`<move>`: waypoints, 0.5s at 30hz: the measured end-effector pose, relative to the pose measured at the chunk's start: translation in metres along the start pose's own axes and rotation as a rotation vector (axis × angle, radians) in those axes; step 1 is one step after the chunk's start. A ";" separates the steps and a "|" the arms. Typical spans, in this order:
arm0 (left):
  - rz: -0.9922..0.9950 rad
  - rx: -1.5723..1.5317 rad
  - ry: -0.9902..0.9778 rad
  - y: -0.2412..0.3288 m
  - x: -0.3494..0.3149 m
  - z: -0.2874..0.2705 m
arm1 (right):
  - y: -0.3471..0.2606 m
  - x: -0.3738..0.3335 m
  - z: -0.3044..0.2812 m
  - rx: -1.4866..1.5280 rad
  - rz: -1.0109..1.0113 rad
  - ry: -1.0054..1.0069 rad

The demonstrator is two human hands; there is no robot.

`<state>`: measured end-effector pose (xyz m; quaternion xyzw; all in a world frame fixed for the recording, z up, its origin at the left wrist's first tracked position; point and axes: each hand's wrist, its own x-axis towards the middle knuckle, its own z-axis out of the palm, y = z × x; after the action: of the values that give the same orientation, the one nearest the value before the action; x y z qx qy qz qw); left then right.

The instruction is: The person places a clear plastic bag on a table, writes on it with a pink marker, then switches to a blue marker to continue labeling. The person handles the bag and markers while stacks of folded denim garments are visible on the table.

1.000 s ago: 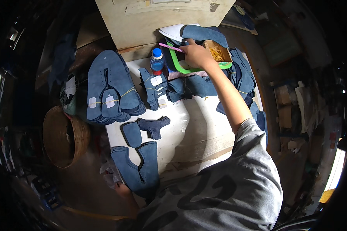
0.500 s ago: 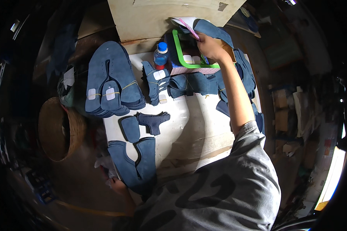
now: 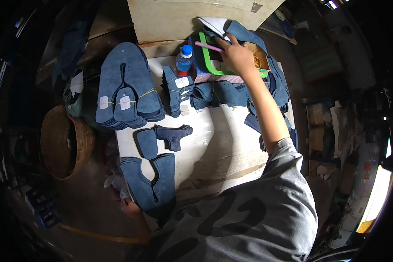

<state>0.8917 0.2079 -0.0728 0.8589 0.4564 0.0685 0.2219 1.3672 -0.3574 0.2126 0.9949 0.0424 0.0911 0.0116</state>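
Over a green-rimmed basket (image 3: 215, 70) at the back of the table, my right hand (image 3: 239, 57) has its fingers partly bent. A slim pink pen-like stick (image 3: 208, 46) juts out leftward from beneath its fingers, apparently gripped. The fingertips come close to a white-backed piece (image 3: 212, 22) and a blue leather piece (image 3: 244, 32) lying across the basket's back. Low at the table's left edge is my left hand (image 3: 131, 208), dim and partly hidden, beside a stack of blue U-shaped leather pieces (image 3: 133, 174). Its fingers do not show clearly.
Banded stacks of blue leather shoe pieces (image 3: 111, 74) stand at the far left, with smaller bundles (image 3: 222, 94) before the basket. A blue-capped bottle (image 3: 184, 61) stands beside it. Yellow bands (image 3: 260, 59) lie in a box at the basket's right. A wicker basket (image 3: 61, 144) sits left of the table.
The pink stick has swung from a steep slant to nearly level, pointing left. My right hand has shifted slightly and its fingers reach farther back. My left hand stays about where it was.
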 end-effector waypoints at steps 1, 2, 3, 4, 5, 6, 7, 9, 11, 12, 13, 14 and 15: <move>0.000 0.002 0.003 0.001 0.000 0.000 | -0.005 -0.003 0.002 -0.220 -0.014 -0.015; 0.002 0.000 0.002 0.001 -0.001 -0.001 | -0.009 0.002 0.004 -0.289 -0.013 -0.035; 0.002 -0.002 0.004 0.002 -0.002 0.000 | -0.011 0.003 0.004 -0.305 -0.005 -0.020; -0.004 -0.004 0.014 0.002 -0.003 -0.002 | -0.015 0.006 0.006 -0.304 -0.003 -0.038; 0.007 0.032 0.034 0.002 -0.004 -0.004 | -0.018 0.011 0.008 -0.293 -0.020 -0.019; 0.018 0.066 0.053 0.003 -0.004 -0.003 | -0.019 0.011 0.009 -0.295 -0.066 0.040; -0.011 0.111 0.051 0.004 -0.004 -0.003 | -0.020 0.014 0.010 -0.316 -0.077 0.017; 0.019 0.085 0.059 0.005 -0.007 -0.002 | -0.021 0.019 0.015 -0.348 -0.055 0.001; 0.027 0.058 0.053 0.007 -0.008 -0.002 | -0.018 0.023 0.017 -0.354 -0.069 -0.016; 0.043 0.043 0.051 0.007 -0.009 -0.004 | -0.017 0.024 0.018 -0.355 -0.072 -0.044; 0.066 0.030 0.056 0.007 -0.010 -0.006 | -0.014 0.025 0.018 -0.349 -0.115 0.022; 0.056 0.045 0.029 0.008 -0.009 -0.006 | -0.012 0.025 0.018 -0.331 -0.131 0.022; 0.051 0.061 0.009 0.008 -0.008 -0.007 | -0.009 0.025 0.018 -0.317 -0.146 0.034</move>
<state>0.8905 0.1995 -0.0624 0.8763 0.4373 0.0637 0.1917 1.3938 -0.3463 0.1990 0.9731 0.0999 0.1125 0.1743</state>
